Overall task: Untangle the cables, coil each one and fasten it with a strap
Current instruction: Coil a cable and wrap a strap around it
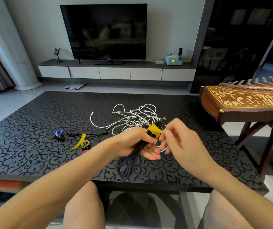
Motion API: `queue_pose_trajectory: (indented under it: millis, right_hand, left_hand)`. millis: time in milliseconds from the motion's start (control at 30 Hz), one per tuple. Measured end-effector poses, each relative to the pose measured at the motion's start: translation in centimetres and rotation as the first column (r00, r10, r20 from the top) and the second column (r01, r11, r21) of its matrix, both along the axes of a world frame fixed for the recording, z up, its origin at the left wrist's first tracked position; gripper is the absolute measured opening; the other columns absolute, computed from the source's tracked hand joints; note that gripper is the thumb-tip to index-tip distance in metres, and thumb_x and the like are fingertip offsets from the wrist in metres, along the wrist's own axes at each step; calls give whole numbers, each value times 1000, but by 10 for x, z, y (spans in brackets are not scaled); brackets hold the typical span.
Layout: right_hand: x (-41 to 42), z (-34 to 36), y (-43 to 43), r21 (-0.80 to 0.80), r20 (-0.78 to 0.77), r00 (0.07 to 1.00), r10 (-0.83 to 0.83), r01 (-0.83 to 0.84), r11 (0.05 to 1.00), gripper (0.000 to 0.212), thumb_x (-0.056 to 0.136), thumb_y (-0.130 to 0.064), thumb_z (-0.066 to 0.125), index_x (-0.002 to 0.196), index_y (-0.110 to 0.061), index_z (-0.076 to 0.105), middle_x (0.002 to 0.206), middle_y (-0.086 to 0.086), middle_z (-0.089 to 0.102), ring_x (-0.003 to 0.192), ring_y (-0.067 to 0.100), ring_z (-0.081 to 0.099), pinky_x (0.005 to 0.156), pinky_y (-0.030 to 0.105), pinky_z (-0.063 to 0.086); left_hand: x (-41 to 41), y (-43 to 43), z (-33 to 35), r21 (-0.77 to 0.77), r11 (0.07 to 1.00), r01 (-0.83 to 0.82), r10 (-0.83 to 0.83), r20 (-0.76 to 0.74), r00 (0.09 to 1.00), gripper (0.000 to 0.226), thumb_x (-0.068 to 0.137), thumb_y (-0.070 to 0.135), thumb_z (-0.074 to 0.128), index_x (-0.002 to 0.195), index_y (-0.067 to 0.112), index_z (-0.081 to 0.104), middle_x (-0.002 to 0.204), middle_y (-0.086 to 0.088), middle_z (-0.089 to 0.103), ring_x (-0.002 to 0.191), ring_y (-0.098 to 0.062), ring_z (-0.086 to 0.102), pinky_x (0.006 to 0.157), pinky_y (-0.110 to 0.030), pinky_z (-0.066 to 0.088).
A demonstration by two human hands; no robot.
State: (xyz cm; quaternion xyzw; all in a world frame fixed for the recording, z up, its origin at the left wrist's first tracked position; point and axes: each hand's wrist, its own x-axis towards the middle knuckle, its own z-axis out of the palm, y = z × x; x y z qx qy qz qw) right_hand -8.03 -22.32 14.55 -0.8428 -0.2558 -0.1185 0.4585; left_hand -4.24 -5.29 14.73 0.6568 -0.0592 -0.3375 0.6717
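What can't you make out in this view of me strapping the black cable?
Head view only:
Yellow fabric strap: closure covered by left hand and right hand.
Tangled white cables: count unclear, strands overlap.
Small red item: mostly hidden behind the left forearm.
Coiled black cable: lower loops motion-blurred.

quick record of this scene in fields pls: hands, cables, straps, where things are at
left hand: grips the coiled black cable
right hand: pinches the yellow strap around that coil's top
white cables: tangled on the table
spare straps: loose on the table, left of the hands
stage: black cable being strapped; white cables not yet coiled
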Motion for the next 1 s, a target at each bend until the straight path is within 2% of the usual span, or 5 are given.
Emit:
queue_pose_trajectory:
  millis: [233, 433, 667, 833, 1000]
  right_hand:
    - [5, 20, 4, 370, -409, 910, 63, 103, 923, 28, 72, 18, 57, 90, -3, 57, 55, 13, 54, 45, 16, 46, 44, 21, 38]
    - [8, 26, -5, 246, -496, 866, -69, 216, 945, 24, 70, 20, 53, 85, 3, 62, 42, 3, 51, 37, 13, 42, 40, 22, 32]
    - [10, 28, -2, 170, -614, 787, -56, 201, 965, 22, 74, 13, 46, 80, 9, 66, 53, 13, 43, 39, 12, 31, 41, 20, 23]
    - [13, 24, 4, 185, -518, 855, -36, 153, 971, 27, 93, -17, 57, 71, -2, 63, 51, 4, 46, 36, 7, 31, 38, 16, 25]
    - [7, 15, 17, 208, -511, 859, -39, 167, 964, 22, 91, -3, 50, 77, 10, 59, 43, 1, 46, 32, 5, 29, 35, 14, 24]
  left_hand:
    - [-9, 3, -3, -193, 979, 67, -85, -88, 993, 9, 83, 12, 44, 74, 11, 43, 48, 6, 30, 35, -6, 31, 37, -16, 20]
    - [-13, 17, -10, -465, 882, 75, -136, -99, 986, 23, 87, 16, 49, 102, -2, 49, 71, -3, 49, 65, -14, 49, 61, -22, 43]
    - [-20, 0, -6, -158, 986, -56, 81, 155, 985, 23, 101, 13, 35, 83, 6, 46, 59, 1, 51, 53, -14, 59, 57, -24, 54]
    - [-19, -8, -9, -32, 983, -180, 181, 296, 938, 24, 103, 19, 35, 82, 11, 43, 56, 7, 41, 45, -8, 39, 52, -26, 49]
    - [-8, -15, -20, 326, 773, -544, 128, 760, 637, 30, 99, 14, 40, 69, 16, 39, 60, 4, 42, 51, -11, 37, 50, -26, 30]
